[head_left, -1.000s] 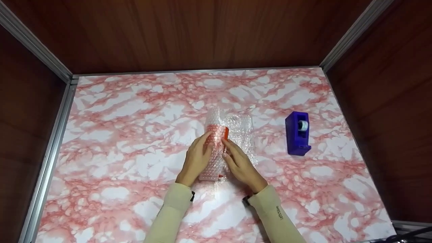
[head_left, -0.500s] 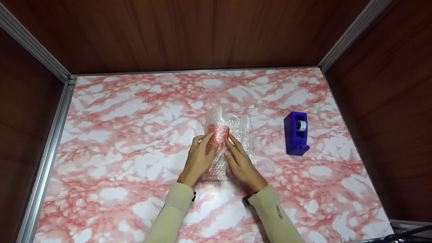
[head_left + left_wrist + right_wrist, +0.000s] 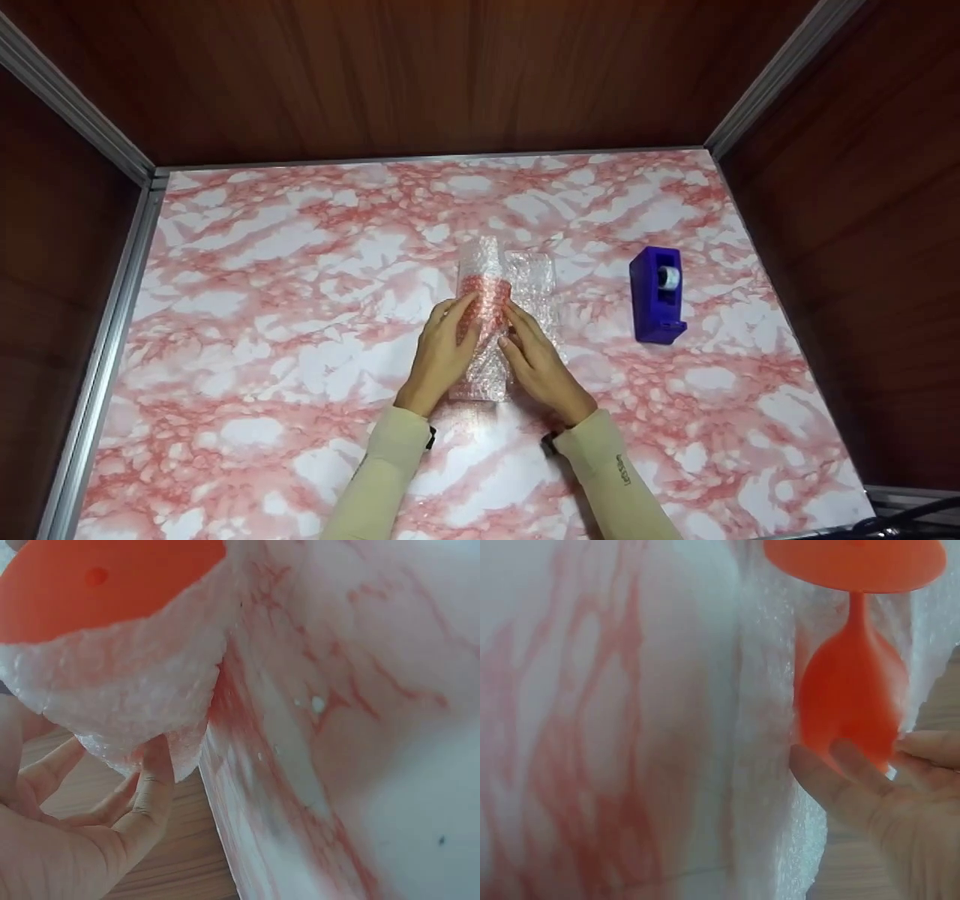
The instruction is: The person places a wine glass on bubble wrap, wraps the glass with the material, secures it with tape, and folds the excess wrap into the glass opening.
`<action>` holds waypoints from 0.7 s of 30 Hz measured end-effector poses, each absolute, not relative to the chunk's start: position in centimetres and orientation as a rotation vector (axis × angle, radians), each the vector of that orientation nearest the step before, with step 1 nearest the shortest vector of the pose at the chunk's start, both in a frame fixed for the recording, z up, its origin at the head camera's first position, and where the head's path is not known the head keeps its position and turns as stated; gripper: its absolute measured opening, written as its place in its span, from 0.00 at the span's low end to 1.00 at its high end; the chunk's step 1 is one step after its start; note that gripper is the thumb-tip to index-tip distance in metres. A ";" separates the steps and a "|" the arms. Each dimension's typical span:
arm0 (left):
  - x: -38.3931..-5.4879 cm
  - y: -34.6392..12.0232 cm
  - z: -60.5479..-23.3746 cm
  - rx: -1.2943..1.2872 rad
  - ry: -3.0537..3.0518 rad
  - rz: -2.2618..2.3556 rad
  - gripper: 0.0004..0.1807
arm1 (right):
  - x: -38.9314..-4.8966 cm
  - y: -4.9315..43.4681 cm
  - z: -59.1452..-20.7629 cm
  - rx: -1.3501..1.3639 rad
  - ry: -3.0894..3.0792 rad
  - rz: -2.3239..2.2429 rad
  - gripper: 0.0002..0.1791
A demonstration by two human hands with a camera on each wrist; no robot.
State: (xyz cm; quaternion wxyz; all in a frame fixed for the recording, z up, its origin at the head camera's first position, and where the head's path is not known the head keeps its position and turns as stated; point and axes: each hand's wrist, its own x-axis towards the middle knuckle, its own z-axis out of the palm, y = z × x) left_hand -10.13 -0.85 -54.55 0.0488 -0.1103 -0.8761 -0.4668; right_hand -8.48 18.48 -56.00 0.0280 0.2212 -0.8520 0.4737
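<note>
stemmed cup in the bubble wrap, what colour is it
The stemmed cup is bright orange, clearest in the right wrist view.

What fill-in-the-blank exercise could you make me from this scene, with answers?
1. The clear packaging around the orange goblet is ____.
2. The roll on the purple dispenser is ____.
3. The hand nearer the dispenser is the person's ____.
Missing words: bubble wrap; tape; right.

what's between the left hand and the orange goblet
Bubble wrap: the left wrist view shows it between the left hand and the orange goblet.
</note>
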 end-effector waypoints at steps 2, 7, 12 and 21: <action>-10.2 -1.1 -54.6 -0.325 -2.663 -1.436 0.25 | -8.4 18.3 -56.0 0.685 -2.632 1.469 0.31; -10.4 -1.6 -54.7 -0.323 -2.643 -1.422 0.23 | -8.1 17.9 -56.2 0.705 -2.641 1.453 0.32; -10.5 -1.8 -54.6 -0.353 -2.639 -1.418 0.22 | -7.8 17.7 -56.4 0.713 -2.640 1.439 0.35; -10.3 -1.6 -54.6 -0.368 -2.643 -1.439 0.24 | -7.8 18.0 -56.8 0.639 -2.682 1.489 0.35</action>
